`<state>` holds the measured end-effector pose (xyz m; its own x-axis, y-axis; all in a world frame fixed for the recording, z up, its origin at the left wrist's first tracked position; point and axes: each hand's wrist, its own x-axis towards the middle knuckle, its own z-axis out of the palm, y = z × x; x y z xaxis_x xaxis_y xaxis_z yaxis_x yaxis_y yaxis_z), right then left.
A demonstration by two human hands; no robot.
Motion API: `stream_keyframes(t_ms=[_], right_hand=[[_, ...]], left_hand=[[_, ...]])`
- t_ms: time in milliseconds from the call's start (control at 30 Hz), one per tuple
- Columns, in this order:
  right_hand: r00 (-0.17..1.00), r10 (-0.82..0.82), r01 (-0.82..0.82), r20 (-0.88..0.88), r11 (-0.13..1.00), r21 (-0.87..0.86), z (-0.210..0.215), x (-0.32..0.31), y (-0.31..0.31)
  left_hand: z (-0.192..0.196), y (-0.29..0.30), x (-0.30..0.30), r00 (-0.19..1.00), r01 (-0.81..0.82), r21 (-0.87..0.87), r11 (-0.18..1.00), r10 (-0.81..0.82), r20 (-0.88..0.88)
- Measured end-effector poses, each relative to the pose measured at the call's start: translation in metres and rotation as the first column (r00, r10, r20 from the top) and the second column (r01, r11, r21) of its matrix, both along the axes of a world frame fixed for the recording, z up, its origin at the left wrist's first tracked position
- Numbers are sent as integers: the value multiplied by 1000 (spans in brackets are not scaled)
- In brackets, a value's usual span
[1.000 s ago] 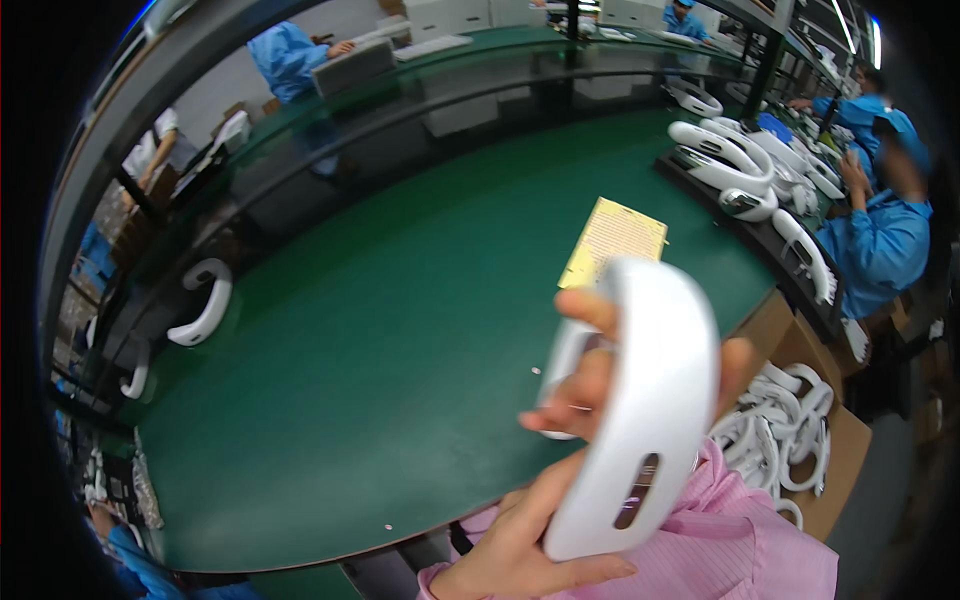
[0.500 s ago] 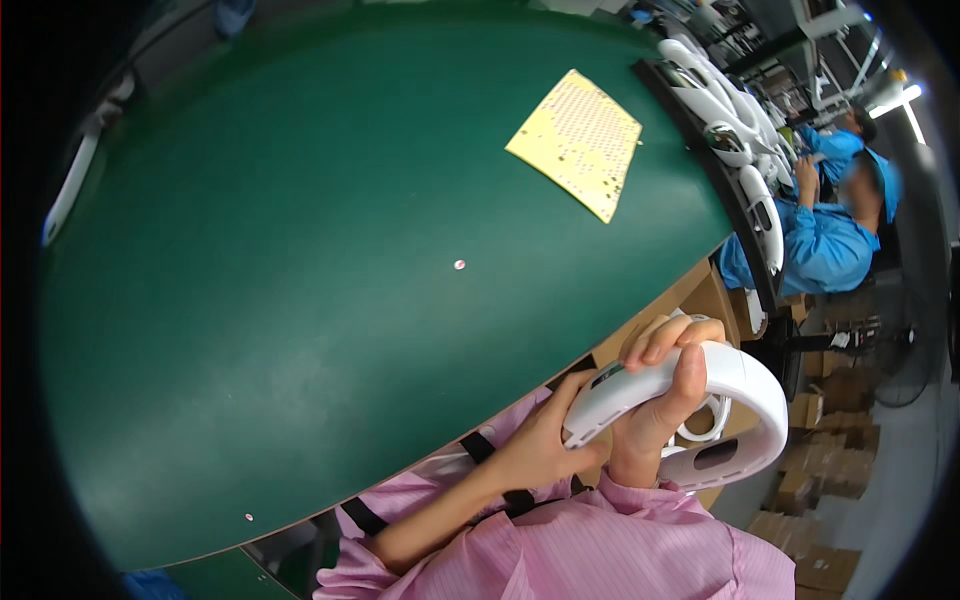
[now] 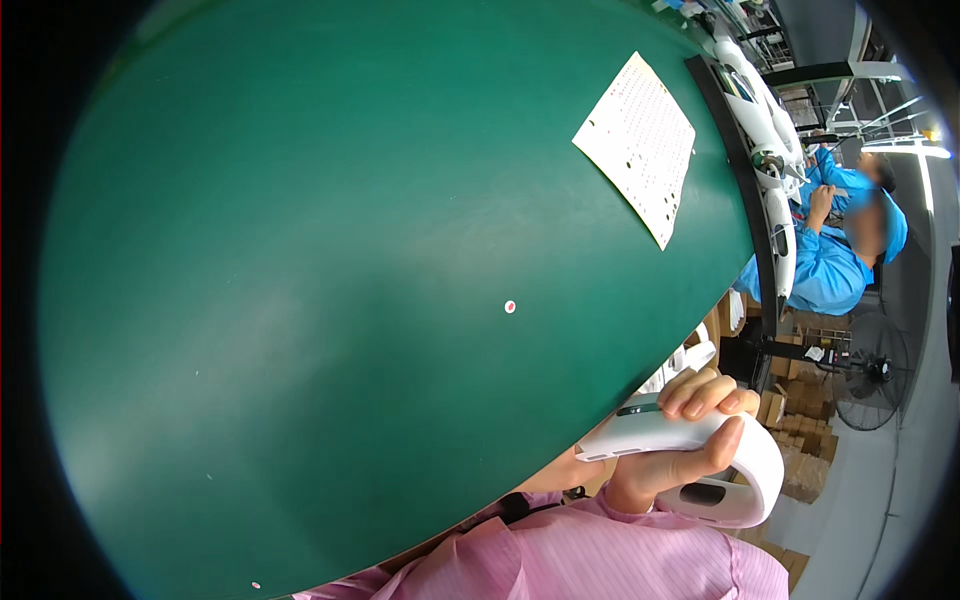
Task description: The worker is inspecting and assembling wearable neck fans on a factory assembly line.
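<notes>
My right hand (image 3: 690, 463) is wrapped round a white U-shaped neck fan (image 3: 765, 470), thumb on the near side and fingers over the top. Slots run along the fan's edge, and dark oval panels show on it. The fan is held at the table's near right edge. Of my left hand (image 3: 566, 473) only a part shows, low beside the fan's left end; its fingers are hidden behind the fan and the table edge. A small round white sticker with a red mark (image 3: 510, 307) lies on the green table (image 3: 300, 250).
A pale sheet with rows of small dots (image 3: 640, 150) lies at the far right of the table. Beyond it, a black rack (image 3: 735, 150) carries several white curved housings. A person in blue (image 3: 830, 270) sits past the rack. Cartons (image 3: 805, 440) and a standing fan (image 3: 875, 370) are behind.
The view has shifted, so the sheet and sticker appear further right. The neck fan sits lower against the table edge, and my left hand, seen at its end before, is now mostly hidden.
</notes>
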<state>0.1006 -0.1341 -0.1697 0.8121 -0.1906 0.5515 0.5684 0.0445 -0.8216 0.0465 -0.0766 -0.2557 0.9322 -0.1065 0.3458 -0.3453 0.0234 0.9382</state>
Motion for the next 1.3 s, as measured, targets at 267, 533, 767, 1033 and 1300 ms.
stream_keyframes(t_ms=[267, 533, 767, 1033, 1300], right_hand=[[997, -77, 77, 28, 997, 4, -3, 2, 4], [985, -134, 134, 105, 991, 4, -6, 4, 10], [980, -94, 99, 176, 995, -18, -9, 8, 9], [992, -69, 68, 110, 998, 14, -6, 5, 9], [994, -46, 46, 101, 999, -1, -7, 4, 3]], left_hand=[[-4, 2, 8, 997, 67, -5, 998, -67, -32], [-4, 6, 12, 992, 113, -13, 993, -114, -46], [-8, 10, 14, 988, 145, -31, 989, -146, -47], [-8, 13, 19, 983, 177, -35, 984, -178, -44], [-9, 12, 22, 980, 195, -29, 980, -196, -42]])
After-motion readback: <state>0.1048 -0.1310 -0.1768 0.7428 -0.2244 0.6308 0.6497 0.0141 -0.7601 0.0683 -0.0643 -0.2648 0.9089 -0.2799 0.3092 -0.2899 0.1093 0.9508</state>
